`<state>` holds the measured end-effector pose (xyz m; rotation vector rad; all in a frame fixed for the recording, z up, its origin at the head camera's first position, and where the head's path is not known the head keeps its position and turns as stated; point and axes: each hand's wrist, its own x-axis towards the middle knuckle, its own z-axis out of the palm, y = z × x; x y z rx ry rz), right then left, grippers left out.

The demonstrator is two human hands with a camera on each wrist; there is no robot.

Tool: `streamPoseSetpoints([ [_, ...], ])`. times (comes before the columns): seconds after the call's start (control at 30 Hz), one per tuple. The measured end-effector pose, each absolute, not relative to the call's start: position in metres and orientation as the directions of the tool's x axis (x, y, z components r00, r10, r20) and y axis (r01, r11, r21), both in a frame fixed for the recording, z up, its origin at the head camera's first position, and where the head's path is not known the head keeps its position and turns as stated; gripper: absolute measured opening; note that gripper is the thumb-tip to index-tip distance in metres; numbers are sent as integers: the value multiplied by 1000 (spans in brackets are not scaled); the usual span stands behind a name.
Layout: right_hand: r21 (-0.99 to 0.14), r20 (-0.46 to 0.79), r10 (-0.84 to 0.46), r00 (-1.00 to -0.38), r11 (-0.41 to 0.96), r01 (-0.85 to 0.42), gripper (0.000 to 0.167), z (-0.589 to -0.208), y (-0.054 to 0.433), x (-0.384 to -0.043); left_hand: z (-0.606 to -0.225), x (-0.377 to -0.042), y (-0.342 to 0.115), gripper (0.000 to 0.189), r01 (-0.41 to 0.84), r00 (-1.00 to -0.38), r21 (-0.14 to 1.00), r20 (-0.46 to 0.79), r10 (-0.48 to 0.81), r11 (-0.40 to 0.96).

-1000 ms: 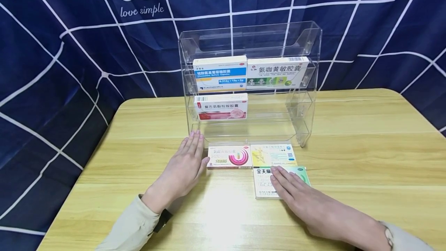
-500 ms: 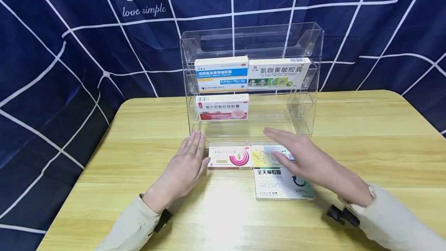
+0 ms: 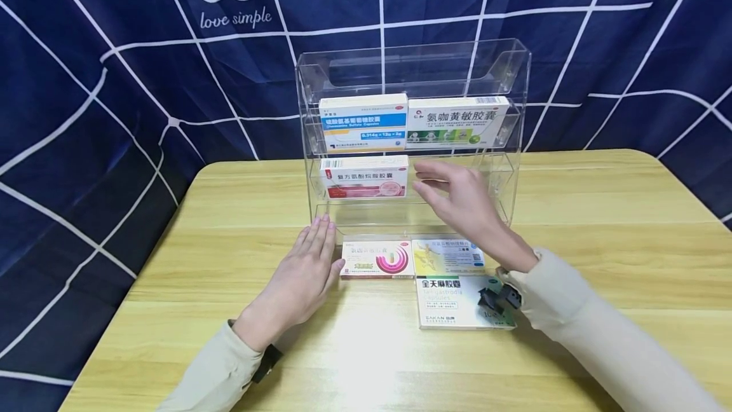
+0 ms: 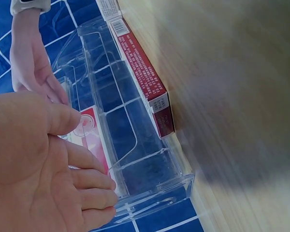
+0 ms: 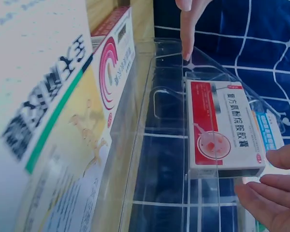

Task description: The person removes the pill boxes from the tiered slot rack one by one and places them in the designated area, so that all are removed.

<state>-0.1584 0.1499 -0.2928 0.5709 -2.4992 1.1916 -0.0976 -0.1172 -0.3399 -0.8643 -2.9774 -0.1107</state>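
Note:
A clear tiered rack [image 3: 457, 215] stands on the table. Its middle tier holds a red-and-white medicine box [image 3: 366, 177] on the left. My right hand [image 3: 466, 199] is beside that box's right end, fingers slightly bent, thumb and fingers apart, with nothing in it. In the right wrist view its fingertips [image 5: 253, 193] are right at the box's end. My left hand [image 3: 300, 278] lies with straight fingers by the rack's front left corner, its thumb close to a pink-and-white medicine box [image 3: 377, 259] lying in front of the rack.
The tier above holds a blue-and-white box [image 3: 363, 123] and a green-and-white box [image 3: 457, 123]. Beside the pink-and-white box lie a yellow-and-white box [image 3: 443, 256] and, nearer me, a white-and-green box [image 3: 457, 304]. A dark blue checked curtain [image 3: 240, 81] hangs behind the wooden table [image 3: 600, 221].
My right hand has lifted off the white-and-green box and moved forward and up to the rack's middle tier, beside the red-and-white box. The left hand has stayed in place.

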Motion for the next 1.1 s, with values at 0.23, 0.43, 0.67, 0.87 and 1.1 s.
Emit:
streamPoseSetpoints([
  [0.23, -694, 417, -175, -892, 573, -437, 34, -293, 142, -171, -339, -98, -117, 61, 531, -847, 59, 52, 529, 845],
  [0.43, -729, 353, -150, -923, 574, -372, 36, -292, 139, -178, -339, -97, -118, 61, 529, -849, 62, 45, 527, 846],
  [0.67, -752, 305, -142, -942, 571, -329, 38, -293, 139, -183, -339, -97, -118, 61, 529, -848, 64, 49, 527, 846],
  [0.87, -771, 278, -125, -952, 563, -299, 39, -297, 138, -186, -339, -98, -118, 61, 531, -847, 60, 44, 529, 845],
  [1.1, -796, 281, -105, -954, 529, -293, 34, -299, 140, -187, -340, -98, -117, 61, 535, -845, 65, 54, 532, 842],
])
